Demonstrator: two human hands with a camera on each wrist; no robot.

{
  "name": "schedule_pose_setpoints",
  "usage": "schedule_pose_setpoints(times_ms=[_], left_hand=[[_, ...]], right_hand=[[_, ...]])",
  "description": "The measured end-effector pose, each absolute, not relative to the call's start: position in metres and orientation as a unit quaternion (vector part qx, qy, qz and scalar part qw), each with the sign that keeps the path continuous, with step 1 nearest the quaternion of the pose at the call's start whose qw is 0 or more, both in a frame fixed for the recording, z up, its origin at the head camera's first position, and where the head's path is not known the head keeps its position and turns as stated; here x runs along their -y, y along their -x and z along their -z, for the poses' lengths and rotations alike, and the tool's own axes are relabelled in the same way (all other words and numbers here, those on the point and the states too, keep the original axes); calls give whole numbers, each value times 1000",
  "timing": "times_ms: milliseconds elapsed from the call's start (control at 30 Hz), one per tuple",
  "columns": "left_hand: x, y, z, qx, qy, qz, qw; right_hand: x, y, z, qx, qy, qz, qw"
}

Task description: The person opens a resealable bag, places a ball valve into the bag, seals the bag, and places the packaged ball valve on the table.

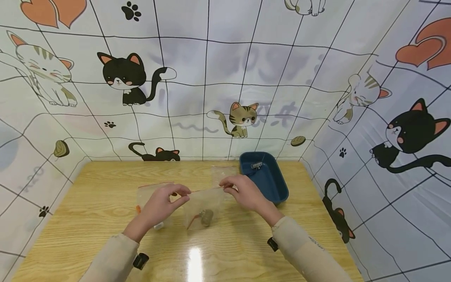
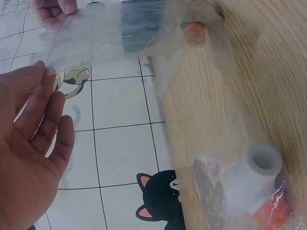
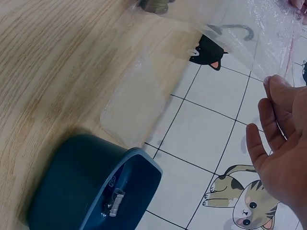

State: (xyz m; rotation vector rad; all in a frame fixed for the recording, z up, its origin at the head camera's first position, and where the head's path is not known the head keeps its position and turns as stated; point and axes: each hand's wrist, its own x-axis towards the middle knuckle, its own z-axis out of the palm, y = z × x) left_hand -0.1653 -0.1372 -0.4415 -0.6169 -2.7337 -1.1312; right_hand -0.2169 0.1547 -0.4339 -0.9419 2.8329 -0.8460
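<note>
A clear zip bag [image 1: 202, 199] with a red line along its top hangs upright between the two hands. The left hand [image 1: 165, 203] pinches the left end of that top edge between thumb and forefinger; the right hand [image 1: 245, 192] pinches the right end. Low in the bag lies a brass-coloured fitting [image 3: 156, 5] with a red strip [image 1: 193, 221] beside it. Behind the left hand, a second clear bag [image 1: 150, 190] rests on the table. It contains a white threaded plastic part [image 2: 259, 167] and an orange piece [image 2: 273, 212].
A dark blue bin [image 3: 72, 167] stands at the back right, with a small shiny piece [image 1: 257, 165] inside. Next to it, a flat clear bag [image 3: 134, 103] lies on the wooden table [image 1: 88, 207]. A cat-printed sheet [image 1: 186, 78] encloses the back and sides.
</note>
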Motion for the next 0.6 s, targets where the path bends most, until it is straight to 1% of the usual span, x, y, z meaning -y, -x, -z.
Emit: schedule_pose_setpoints(times_ms=[233,467,600], left_hand=[[137,164,442,894,161,415,57],[126,162,439,891,162,416,81],[121,161,437,891,168,411,92]], right_hand=[[-155,219,436,-910,303,280,30],[-138,213,437,-894,325,306,35],[-118,207,431,-888,352,296,4]])
